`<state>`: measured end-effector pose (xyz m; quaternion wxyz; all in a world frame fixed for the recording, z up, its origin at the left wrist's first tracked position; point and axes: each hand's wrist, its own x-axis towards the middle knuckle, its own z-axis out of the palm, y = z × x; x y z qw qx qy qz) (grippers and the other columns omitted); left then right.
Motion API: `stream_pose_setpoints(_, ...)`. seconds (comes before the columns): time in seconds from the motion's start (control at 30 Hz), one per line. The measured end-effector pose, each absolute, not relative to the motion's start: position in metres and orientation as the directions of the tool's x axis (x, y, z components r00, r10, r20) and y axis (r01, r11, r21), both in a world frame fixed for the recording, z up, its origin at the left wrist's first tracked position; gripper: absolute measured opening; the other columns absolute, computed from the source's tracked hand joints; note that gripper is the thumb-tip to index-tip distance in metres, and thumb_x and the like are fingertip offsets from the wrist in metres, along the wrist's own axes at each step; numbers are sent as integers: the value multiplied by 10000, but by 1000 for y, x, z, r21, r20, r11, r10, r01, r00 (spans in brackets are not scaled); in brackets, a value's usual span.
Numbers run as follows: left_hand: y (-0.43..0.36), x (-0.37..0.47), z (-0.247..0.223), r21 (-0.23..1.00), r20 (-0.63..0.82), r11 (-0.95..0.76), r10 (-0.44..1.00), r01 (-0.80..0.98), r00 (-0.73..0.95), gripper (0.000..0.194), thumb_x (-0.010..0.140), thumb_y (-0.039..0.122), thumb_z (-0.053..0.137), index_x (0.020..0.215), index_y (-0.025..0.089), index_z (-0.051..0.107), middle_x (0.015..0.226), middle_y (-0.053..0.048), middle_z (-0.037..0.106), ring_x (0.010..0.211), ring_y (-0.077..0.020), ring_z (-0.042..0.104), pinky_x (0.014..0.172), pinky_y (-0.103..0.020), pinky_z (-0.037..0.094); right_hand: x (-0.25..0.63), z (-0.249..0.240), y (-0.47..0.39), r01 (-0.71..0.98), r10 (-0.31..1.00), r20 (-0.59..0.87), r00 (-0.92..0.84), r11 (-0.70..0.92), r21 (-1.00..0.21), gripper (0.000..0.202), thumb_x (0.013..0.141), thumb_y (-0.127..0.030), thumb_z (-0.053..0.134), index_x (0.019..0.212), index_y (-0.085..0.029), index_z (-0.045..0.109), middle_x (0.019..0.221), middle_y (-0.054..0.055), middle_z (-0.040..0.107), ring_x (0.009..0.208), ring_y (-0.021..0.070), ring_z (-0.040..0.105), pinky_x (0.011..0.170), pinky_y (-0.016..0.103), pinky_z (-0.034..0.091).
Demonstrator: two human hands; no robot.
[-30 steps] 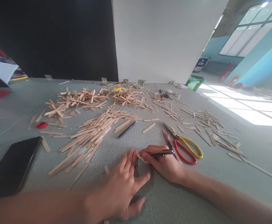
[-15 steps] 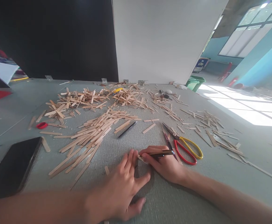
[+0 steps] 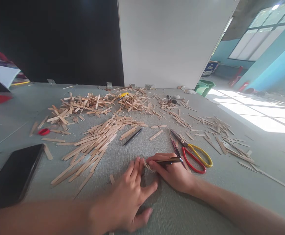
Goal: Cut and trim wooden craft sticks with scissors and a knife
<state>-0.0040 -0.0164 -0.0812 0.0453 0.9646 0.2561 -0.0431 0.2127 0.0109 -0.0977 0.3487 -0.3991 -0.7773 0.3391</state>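
My left hand (image 3: 130, 189) lies flat on the table, its fingers stretched out and its thumb spread. Its fingertips press at the left end of a small wooden stick (image 3: 148, 166), which is mostly hidden. From the right, my right hand (image 3: 173, 173) grips a dark, shiny pen (image 3: 169, 161), with the writing end down at the stick. Dark marks show on the wood, too small to read. Just beyond my right hand lie scissors (image 3: 188, 145) with one red and one yellow handle. A slim pointed tool (image 3: 175, 147) is partly under that hand.
Many craft sticks (image 3: 95, 140) fan out left of centre, with messy heaps (image 3: 88, 102) behind. A black pen (image 3: 133, 136) lies among them. At left are a phone (image 3: 15, 174) and a red ring (image 3: 43, 131). Upright panels (image 3: 171, 42) stand along the far edge. Sticks (image 3: 240, 153) scatter rightward.
Both hands keep almost the same place. The dark marks on the small wooden stick beside the pen look slightly different; nothing else has visibly moved.
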Motion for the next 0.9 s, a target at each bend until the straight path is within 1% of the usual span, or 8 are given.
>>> stream_pose_setpoints(0.1, -17, -4, -83, 65, -98, -863, 495, 501, 864, 653, 1010, 559, 488, 1503, 135, 550, 1511, -374, 490, 1425, -584, 406, 1103, -709, 400, 213, -99, 10, 376, 857, 281, -432, 454, -808, 206, 1047, -229, 591, 1004, -221, 792, 929, 29, 802, 810, 178, 725, 779, 299, 578)
stream_pose_setpoints(0.27, -18, -6, -86, 67, -65, -863, 497, 500, 866, 663, 1013, 562, 483, 1527, 145, 521, 1523, -355, 493, 1431, -568, 417, 1111, -700, 396, 212, -97, 10, 379, 864, 276, -422, 444, -812, 215, 1047, -228, 582, 995, -222, 790, 926, 27, 810, 813, 177, 729, 783, 294, 590)
stream_pose_setpoints(0.47, -18, -5, -83, 77, -98, -861, 495, 502, 863, 653, 1011, 553, 489, 1513, 137, 538, 1514, -374, 487, 1430, -586, 398, 1098, -701, 405, 211, -98, 10, 374, 858, 286, -427, 456, -808, 211, 1046, -230, 589, 985, -211, 791, 911, 31, 804, 799, 174, 723, 777, 289, 583)
stream_pose_setpoints(0.63, -16, -4, -83, 81, -88, -856, 504, 510, 860, 635, 999, 554, 513, 1479, 143, 578, 1519, -331, 519, 1431, -559, 438, 1106, -697, 392, 212, -99, 10, 382, 846, 296, -443, 477, -792, 213, 1050, -228, 586, 993, -204, 790, 894, 37, 789, 788, 176, 714, 767, 293, 575)
stream_pose_setpoints(0.73, -16, -4, -84, 78, -69, -856, 507, 511, 859, 640, 994, 552, 525, 1486, 146, 571, 1526, -313, 525, 1422, -544, 466, 1108, -696, 386, 212, -99, 10, 392, 853, 284, -438, 465, -794, 225, 1056, -252, 579, 980, -216, 787, 896, 35, 789, 791, 182, 713, 764, 301, 579)
stream_pose_setpoints(0.9, -16, -3, -84, 61, -81, -862, 499, 504, 863, 654, 1000, 560, 500, 1501, 142, 555, 1510, -345, 517, 1416, -574, 443, 1093, -711, 398, 211, -97, 11, 394, 858, 279, -431, 458, -797, 245, 1065, -285, 561, 996, -223, 787, 901, 36, 796, 795, 185, 724, 772, 308, 595)
